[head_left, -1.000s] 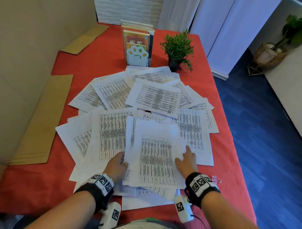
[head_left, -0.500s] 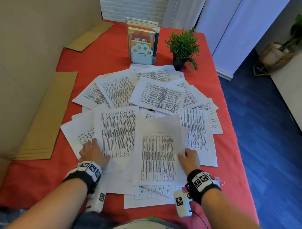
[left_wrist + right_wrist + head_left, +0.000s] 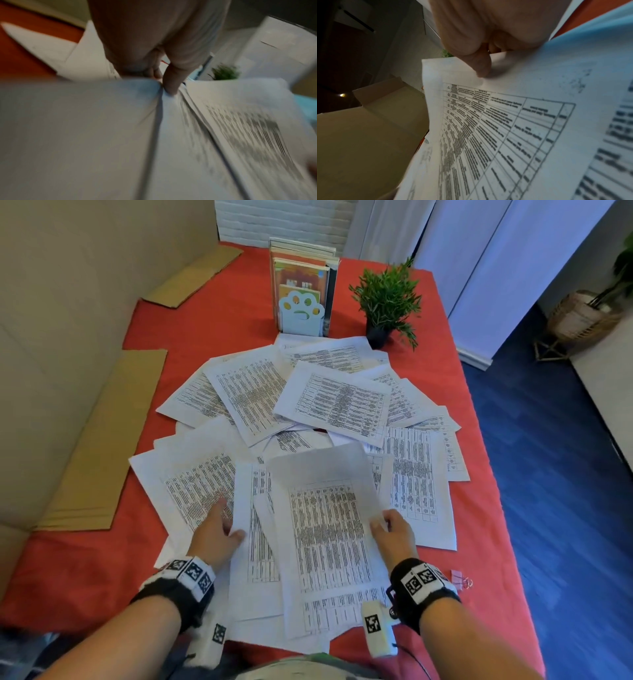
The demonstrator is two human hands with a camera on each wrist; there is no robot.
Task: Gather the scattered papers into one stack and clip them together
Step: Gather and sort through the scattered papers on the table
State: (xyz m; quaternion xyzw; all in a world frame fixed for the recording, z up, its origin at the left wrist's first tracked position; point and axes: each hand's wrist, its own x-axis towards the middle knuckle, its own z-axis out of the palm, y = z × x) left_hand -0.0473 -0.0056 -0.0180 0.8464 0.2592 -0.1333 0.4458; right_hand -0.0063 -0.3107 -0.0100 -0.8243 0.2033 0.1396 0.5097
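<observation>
Several printed white papers (image 3: 335, 402) lie fanned out over the red table (image 3: 102, 570). My right hand (image 3: 385, 523) pinches the right edge of the top sheet (image 3: 329, 529) of the near pile; the right wrist view shows the thumb (image 3: 481, 66) on top and fingers beneath. My left hand (image 3: 227, 522) grips the left edge of a sheet (image 3: 255, 542) tucked partly under that top sheet, with its thumb (image 3: 169, 86) pressed on the paper. A pink binder clip (image 3: 460, 577) lies on the table just right of my right wrist.
A bookend with a paw cut-out holding books (image 3: 301, 313) and a small potted plant (image 3: 388, 302) stand behind the papers. Flat cardboard pieces (image 3: 102, 446) lie along the left by a cardboard wall. The table's right edge drops to blue floor (image 3: 565, 474).
My left hand reached out to the left papers, then slid a sheet right toward the near pile. My right hand closed on the top sheet's right edge and raised it slightly.
</observation>
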